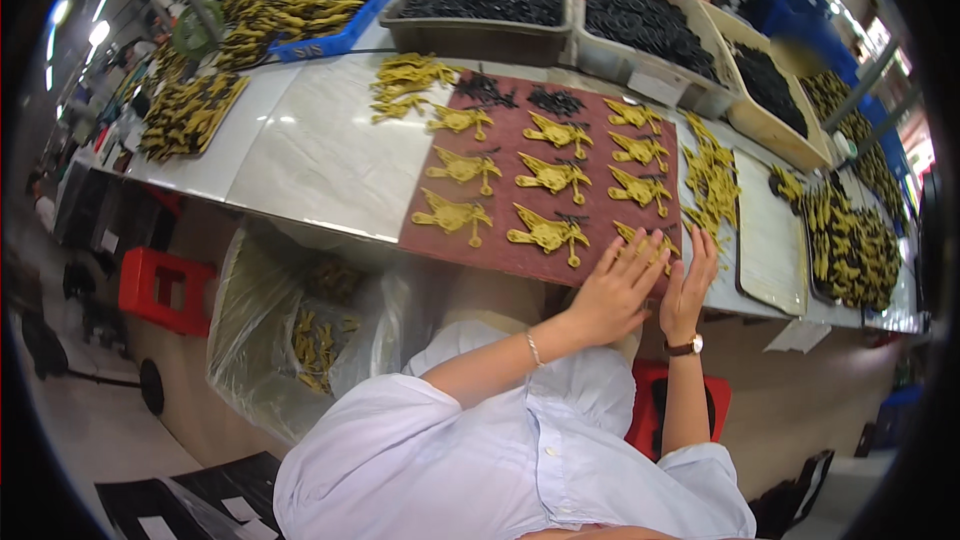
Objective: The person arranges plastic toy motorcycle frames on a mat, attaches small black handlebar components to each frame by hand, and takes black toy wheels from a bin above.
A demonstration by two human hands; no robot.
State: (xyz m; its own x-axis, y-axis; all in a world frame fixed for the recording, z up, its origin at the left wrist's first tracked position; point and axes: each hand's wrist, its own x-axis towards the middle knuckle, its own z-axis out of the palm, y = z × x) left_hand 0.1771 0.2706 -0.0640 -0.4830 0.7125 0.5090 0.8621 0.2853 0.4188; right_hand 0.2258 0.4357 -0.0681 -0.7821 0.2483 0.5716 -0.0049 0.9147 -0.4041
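My left hand [612,295] reaches across to the near right corner of a dark red mat [500,258], its fingers stretched over a flat yellow part [632,236] that they partly hide. Beside it my right hand [687,290] stands with fingers extended at the mat's right edge, and nothing shows in it. Rows of similar yellow parts, each with a pointed end and a small ringed arm, lie on the mat; one is the yellow part [545,230] in the nearest row. Small black pieces [556,100] form two heaps at the mat's far edge.
Loose yellow parts [712,175] lie right of the mat, others [408,80] at its far left. Grey bins [480,38] of black pieces stand behind. A pale tray [770,230] and stacked yellow-black parts [850,240] are at right. Below hangs a clear plastic bag [245,340].
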